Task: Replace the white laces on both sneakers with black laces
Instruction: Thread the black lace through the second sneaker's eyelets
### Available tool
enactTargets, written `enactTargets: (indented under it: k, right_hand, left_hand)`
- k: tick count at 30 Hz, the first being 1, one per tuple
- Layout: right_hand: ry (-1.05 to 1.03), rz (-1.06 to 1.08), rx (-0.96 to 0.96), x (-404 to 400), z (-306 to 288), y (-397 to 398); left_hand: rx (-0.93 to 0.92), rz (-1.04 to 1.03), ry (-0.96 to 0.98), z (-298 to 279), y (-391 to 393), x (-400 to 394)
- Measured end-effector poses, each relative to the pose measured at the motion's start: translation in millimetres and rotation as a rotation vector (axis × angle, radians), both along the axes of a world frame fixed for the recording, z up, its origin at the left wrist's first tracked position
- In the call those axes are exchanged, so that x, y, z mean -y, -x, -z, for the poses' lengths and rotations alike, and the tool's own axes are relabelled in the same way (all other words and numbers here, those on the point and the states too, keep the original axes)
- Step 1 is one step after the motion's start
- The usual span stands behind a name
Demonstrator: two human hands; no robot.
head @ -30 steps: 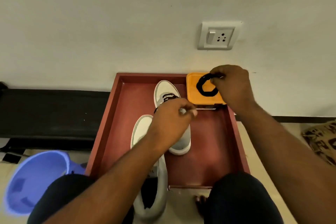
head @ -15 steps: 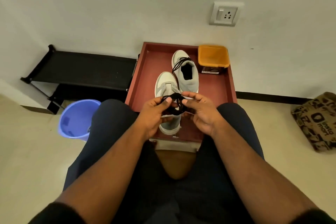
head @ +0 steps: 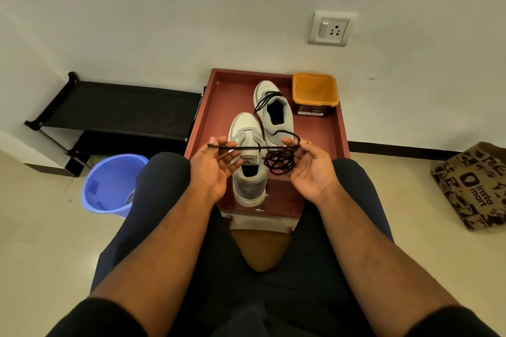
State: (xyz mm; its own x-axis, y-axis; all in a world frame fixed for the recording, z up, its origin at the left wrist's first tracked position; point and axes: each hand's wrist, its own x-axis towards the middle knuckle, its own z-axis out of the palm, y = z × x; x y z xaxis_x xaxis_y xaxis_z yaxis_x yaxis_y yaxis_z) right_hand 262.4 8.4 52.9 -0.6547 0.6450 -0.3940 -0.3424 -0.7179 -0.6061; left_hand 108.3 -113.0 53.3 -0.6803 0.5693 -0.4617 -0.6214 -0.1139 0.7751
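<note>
a: we start with the largest item. the red tray (head: 339,128) sits on the floor against the wall, between our knees, and carries both sneakers, which keeps them within reach.

b: noted. the far sneaker (head: 275,109) already carries a black lace, loosely threaded. the near sneaker (head: 247,161) shows bare eyelets, so we judge it the one left to do.

a: the orange tub (head: 315,90) stands in the tray's far right corner, with nothing visible inside. a blue bucket (head: 109,186) stands on the floor to our left.

b: now the hands. the left hand (head: 212,164) pinches one end of the black lace (head: 279,161) at thumb and fingertip. the right hand (head: 309,164) cradles the remaining coil, thumb over the strand.

a: the strand runs taut between them above the near sneaker, in our judgement to free a working end for threading.
</note>
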Motion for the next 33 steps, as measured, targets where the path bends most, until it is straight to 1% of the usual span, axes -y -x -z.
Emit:
enactTargets:
  k: [3, 6, 8, 9, 10, 12, 14, 16, 17, 19, 22, 25, 26, 27, 28, 29, 31, 32, 33]
  right_hand:
    - [-0.012, -0.011, -0.011, -3.1, 3.0, 0.5]
    - [-0.007, 0.049, -0.026, -5.6, 2.5, 0.8]
    - [0.004, 0.123, -0.052, -6.7, 0.2, 0.3]
    - [0.003, 0.149, -0.056, -6.9, -0.8, 0.2]
    - [-0.007, 0.167, -0.046, -6.3, -2.2, 0.6]
    - [-0.050, 0.165, 0.020, -3.0, -4.8, 1.2]
    - [-0.116, 0.126, 0.119, -0.6, -5.8, 1.8]
    - [-0.181, 0.084, 0.184, 1.9, -6.6, 2.7]
    - [-0.202, 0.063, 0.196, 3.7, -6.7, 3.5]
    - [-0.252, 0.015, 0.215, 7.3, -7.3, 5.3]
    - [-0.395, -0.076, 0.282, 11.6, -7.0, 7.6]
    - [-0.468, -0.110, 0.289, 11.8, -3.9, 9.1]
    - [-0.494, -0.122, 0.303, 11.9, -3.7, 9.0]
    - [-0.524, -0.136, 0.334, 12.0, -3.5, 8.8]
    - [-0.553, -0.146, 0.369, 12.2, -3.7, 8.4]
    - [-0.576, -0.150, 0.404, 12.1, -3.9, 7.8]
    - [-0.610, -0.138, 0.454, 10.9, -4.5, 6.6]
    - [-0.623, -0.121, 0.473, 9.8, -4.3, 6.1]
    - [-0.636, -0.101, 0.493, 8.5, -4.0, 5.8]
  left_hand:
    - [-0.037, -0.050, 0.037, -0.5, 7.0, -0.3]
    - [-0.015, -0.112, -0.062, -4.1, 18.6, 0.2]
    - [-0.067, -0.103, -0.134, -5.5, 24.8, 1.5]
    - [-0.142, -0.063, -0.118, -5.6, 26.2, 1.9]
    - [-0.268, 0.013, -0.069, -6.3, 25.4, 2.4]
    - [-0.538, 0.235, 0.057, -5.8, 17.1, 2.5]
    - [-0.676, 0.393, 0.158, -3.8, 5.0, 2.2]
    - [-0.747, 0.421, 0.239, -4.0, -6.9, 0.4]
    - [-0.765, 0.422, 0.252, -4.4, -12.3, -0.9]
    - [-0.759, 0.443, 0.198, -3.9, -20.9, -4.4]
    - [-0.663, 0.559, 0.127, 0.0, -25.7, -7.2]
    - [-0.714, 0.581, 0.155, 5.0, -25.7, -7.9]
    - [-0.709, 0.560, 0.155, 5.2, -25.7, -8.8]
    - [-0.666, 0.513, 0.148, 4.2, -25.2, -9.9]
    - [-0.590, 0.422, 0.125, 3.0, -23.2, -10.9]
    - [-0.493, 0.273, 0.093, 1.3, -17.5, -11.0]
    - [-0.241, -0.111, -0.021, -3.2, 4.7, -9.9]
    - [-0.179, -0.270, -0.061, -0.7, 18.1, -9.1]
    - [-0.201, -0.349, -0.054, 0.7, 27.9, -7.5]
